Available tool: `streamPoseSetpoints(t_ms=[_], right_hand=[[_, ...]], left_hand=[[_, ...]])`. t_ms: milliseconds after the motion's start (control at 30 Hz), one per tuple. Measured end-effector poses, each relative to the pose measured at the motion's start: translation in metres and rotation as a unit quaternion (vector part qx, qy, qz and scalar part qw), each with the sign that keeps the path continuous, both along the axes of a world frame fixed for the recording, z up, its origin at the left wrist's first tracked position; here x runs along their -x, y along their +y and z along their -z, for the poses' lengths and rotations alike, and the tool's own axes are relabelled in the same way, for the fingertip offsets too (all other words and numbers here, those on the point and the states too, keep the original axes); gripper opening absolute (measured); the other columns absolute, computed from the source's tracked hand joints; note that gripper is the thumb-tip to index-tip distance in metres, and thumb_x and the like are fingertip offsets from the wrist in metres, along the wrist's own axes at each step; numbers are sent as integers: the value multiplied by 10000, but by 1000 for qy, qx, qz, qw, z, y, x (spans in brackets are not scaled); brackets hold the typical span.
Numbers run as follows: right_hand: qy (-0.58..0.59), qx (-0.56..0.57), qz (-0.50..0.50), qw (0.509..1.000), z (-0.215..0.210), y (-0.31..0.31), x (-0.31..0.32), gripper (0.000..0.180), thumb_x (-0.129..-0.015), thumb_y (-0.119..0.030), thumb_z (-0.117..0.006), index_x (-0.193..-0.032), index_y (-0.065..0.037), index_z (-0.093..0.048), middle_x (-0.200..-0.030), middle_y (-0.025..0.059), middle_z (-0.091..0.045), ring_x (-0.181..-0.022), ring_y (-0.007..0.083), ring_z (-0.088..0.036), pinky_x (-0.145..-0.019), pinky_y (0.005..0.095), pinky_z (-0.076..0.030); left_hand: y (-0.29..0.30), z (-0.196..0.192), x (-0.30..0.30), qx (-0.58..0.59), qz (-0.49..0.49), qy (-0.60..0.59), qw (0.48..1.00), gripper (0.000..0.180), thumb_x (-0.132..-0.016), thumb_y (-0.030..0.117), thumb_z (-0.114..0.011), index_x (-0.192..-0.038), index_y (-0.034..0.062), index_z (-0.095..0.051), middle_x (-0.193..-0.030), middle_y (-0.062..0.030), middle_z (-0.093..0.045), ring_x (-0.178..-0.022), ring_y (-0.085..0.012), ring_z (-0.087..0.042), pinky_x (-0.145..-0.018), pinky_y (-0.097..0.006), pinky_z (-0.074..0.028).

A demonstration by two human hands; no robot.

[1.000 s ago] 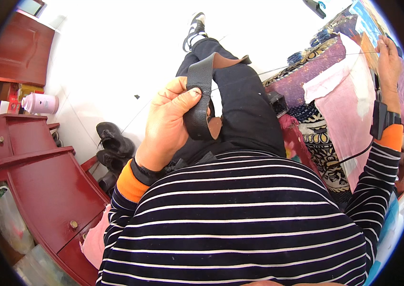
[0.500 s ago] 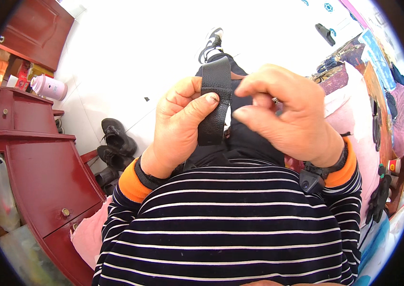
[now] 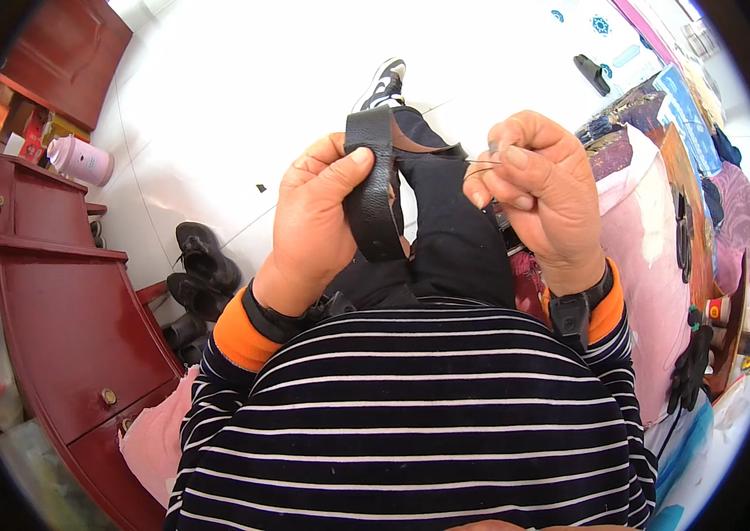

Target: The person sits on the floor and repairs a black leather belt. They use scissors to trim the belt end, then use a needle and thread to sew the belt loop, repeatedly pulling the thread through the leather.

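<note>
My left hand (image 3: pixel 311 212) grips a black leather strap (image 3: pixel 370 202) between thumb and fingers, above my lap. The strap hangs curved, with its brown underside showing where it bends away toward the right. Just right of it, my right hand (image 3: pixel 550 181) is closed in a pinch on a thin dark thread (image 3: pixel 479 163). The thread spans the short gap toward the strap's pointed far end. A small greyish spot shows at the right fingertips; whether it is a needle I cannot tell.
To the left stand dark red wooden cabinets (image 3: pixel 74 327), with a pink canister (image 3: pixel 80 161) beside them. Black shoes (image 3: pixel 202 265) lie on the white tiled floor. At my right are a pink cloth (image 3: pixel 645 265), a black glove (image 3: pixel 689 367) and a dark slipper (image 3: pixel 592 74).
My right hand has moved away from the strap and up, its fingers now closed on the thread. The strap has shifted slightly left and turned, showing more of its brown underside.
</note>
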State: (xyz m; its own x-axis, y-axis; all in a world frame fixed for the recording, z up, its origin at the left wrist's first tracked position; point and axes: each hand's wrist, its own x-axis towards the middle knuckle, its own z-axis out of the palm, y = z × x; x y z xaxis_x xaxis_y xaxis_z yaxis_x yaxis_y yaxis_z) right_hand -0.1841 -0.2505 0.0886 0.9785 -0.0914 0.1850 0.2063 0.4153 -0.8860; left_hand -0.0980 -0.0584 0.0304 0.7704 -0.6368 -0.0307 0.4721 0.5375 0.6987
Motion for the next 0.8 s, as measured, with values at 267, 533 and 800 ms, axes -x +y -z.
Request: streamPoseSetpoints(t_ms=[267,533,800], right_hand=[[-9,22,96,995,4,-22,17,51,-919,-32,-584,-890,3,-605,-610,-14,-486,-509,54,-406,-662,298,-489],[35,11,83,996,17,-23,23,65,-913,-39,-598,-877,15,-606,-603,-10,-486,-501,57,-408,-665,307,-504],[74,-27,82,994,26,-28,21,82,-916,-48,-576,-871,16,-602,-611,-13,-477,-496,60,-398,-668,313,-508]], left_hand=[[5,7,-13,24,25,2,999,152,-979,128,-466,-1014,-5,-530,-785,-148,-622,-762,-262,-619,-747,-370,-502],[6,9,-17,101,1,65,993,214,-996,143,-442,-1037,-46,-532,-942,-181,-624,-969,-320,-627,-933,-447,-509],[10,27,-37,224,-11,114,968,280,-992,103,-445,-1070,-164,-475,-1147,-358,-525,-1026,-372,-609,-975,-448,-506]])
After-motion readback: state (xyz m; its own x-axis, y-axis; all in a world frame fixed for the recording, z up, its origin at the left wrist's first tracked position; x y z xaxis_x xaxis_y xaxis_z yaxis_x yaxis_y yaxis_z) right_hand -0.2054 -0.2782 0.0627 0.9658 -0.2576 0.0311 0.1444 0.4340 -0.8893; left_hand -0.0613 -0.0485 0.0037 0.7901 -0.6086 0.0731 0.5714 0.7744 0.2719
